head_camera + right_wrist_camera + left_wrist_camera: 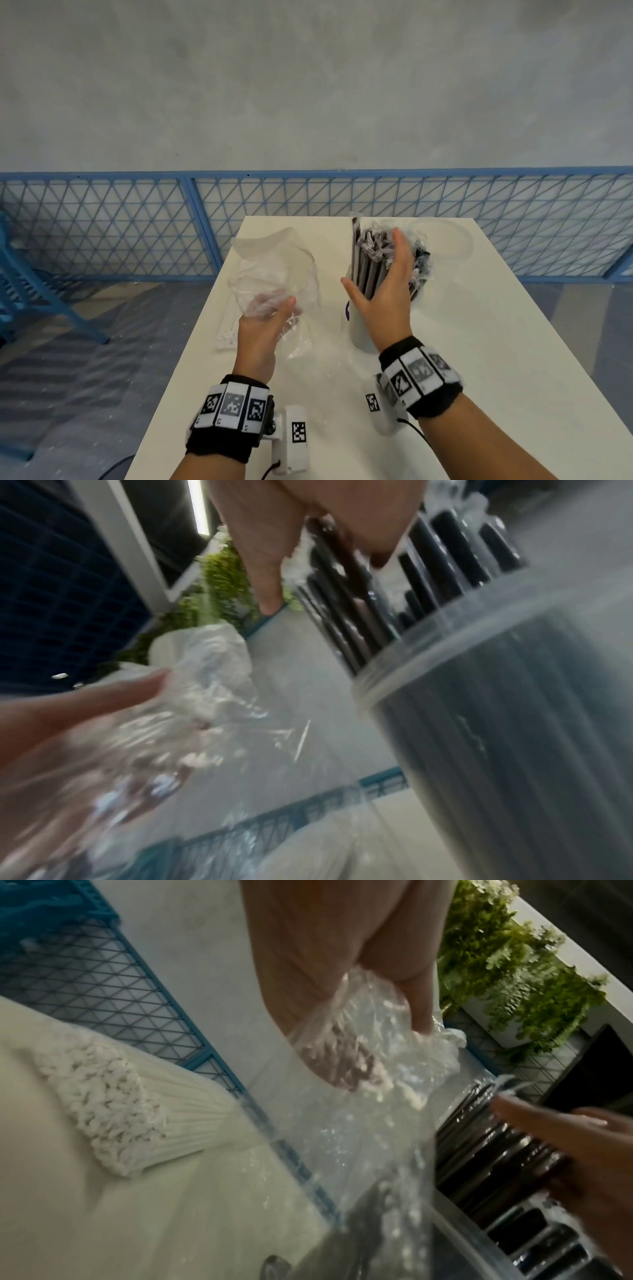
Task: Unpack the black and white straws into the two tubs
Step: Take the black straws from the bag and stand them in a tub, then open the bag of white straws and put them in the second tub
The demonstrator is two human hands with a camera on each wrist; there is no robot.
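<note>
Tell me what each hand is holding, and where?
The left hand grips the empty plastic bag at its crumpled lower end. The right hand rests open against the black straws, gripping nothing.

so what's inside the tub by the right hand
Black straws in clear wrappers stand upright in the tub, tops above its rim. The right hand covers part of them; the tub's bottom is hidden.

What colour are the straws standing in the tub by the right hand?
Black straws, each in a clear wrapper, in the tub; the head view shows them best.
</note>
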